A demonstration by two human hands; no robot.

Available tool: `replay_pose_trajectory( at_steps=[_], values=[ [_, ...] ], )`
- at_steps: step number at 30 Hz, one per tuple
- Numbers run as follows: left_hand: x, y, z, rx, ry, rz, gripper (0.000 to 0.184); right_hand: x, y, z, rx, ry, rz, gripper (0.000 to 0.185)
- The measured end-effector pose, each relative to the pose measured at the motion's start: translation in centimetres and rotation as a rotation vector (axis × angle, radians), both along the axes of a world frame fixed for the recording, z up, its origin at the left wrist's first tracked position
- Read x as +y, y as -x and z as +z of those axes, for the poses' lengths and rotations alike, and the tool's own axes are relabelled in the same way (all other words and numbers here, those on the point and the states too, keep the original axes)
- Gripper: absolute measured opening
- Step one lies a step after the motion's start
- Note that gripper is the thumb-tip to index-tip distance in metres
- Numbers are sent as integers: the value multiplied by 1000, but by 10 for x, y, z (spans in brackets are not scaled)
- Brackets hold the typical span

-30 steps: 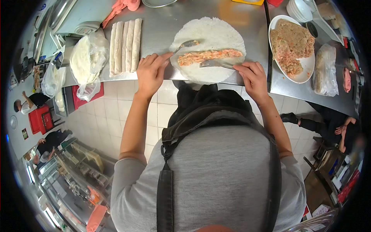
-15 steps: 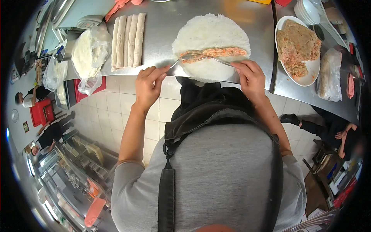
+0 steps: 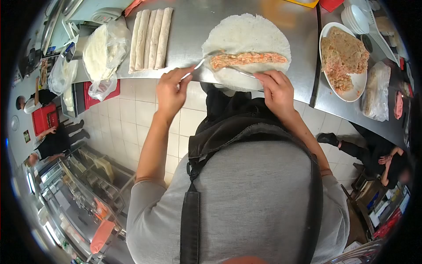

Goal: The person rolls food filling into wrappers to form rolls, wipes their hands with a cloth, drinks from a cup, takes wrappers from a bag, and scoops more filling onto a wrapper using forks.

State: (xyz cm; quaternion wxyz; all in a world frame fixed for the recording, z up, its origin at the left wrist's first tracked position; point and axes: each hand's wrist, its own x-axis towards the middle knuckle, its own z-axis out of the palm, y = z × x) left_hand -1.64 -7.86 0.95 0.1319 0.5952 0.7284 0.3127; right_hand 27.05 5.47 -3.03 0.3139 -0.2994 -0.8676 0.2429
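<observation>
A round white wrapper sheet [image 3: 248, 33] lies on the steel counter, its near edge hanging at the counter's edge. Across it runs a strip of orange-flecked minced filling [image 3: 250, 59]. My left hand [image 3: 172, 91] is closed on the handle of a metal spoon [image 3: 198, 64], whose bowl is at the strip's left end. In my right hand [image 3: 279, 92] is the handle of a second metal utensil [image 3: 241, 72], which looks like a spoon and lies along the strip's near side. Further right, an oval white plate [image 3: 361, 90] holds a mound of the same filling [image 3: 343, 55].
Several pale rolls [image 3: 151, 39] lie side by side left of the sheet. Beyond them are more wrapper sheets [image 3: 97, 55] in a plastic bag. A wrapped pack [image 3: 376, 90] and stacked white bowls [image 3: 353, 20] sit at right. People stand or sit on both sides.
The left spoon's bowl has moved from on the filling to its left end. My right hand has shifted slightly left. The filling strip looks more even, and the camera view has shifted a little.
</observation>
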Motion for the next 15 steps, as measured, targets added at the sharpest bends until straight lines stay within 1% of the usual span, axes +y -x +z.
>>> replay_pose_trajectory(
  at_steps=[1, 2, 3, 7, 9, 11, 13, 15],
  values=[
    [-1, -4, -4, 72, 22, -16, 25, 1, 3, 0, 1, -1, 4, 28],
    [-5, -9, -8, 91, 14, -34, 25, 2, 6, 0, 2, -19, -38, 28],
    [-6, -12, -6, 91, 14, -34, 25, 1, 8, -1, 1, -35, -83, 28],
    [-15, -12, 7, 89, -12, 10, 26, -4, 10, -1, 8, -6, -85, 27],
    [-20, -11, 14, -78, -51, 51, 26, -6, 6, 2, 2, 14, -71, 25],
    [-23, -6, 5, -92, -96, 21, 24, -9, -4, -1, 13, 0, -58, 26],
    [-23, -3, 8, 79, 28, -22, 22, -10, -12, -3, 24, -16, -40, 26],
    [-20, 0, 12, 93, -11, 0, 23, -12, -18, -3, 1, -22, -21, 27]
  ],
)
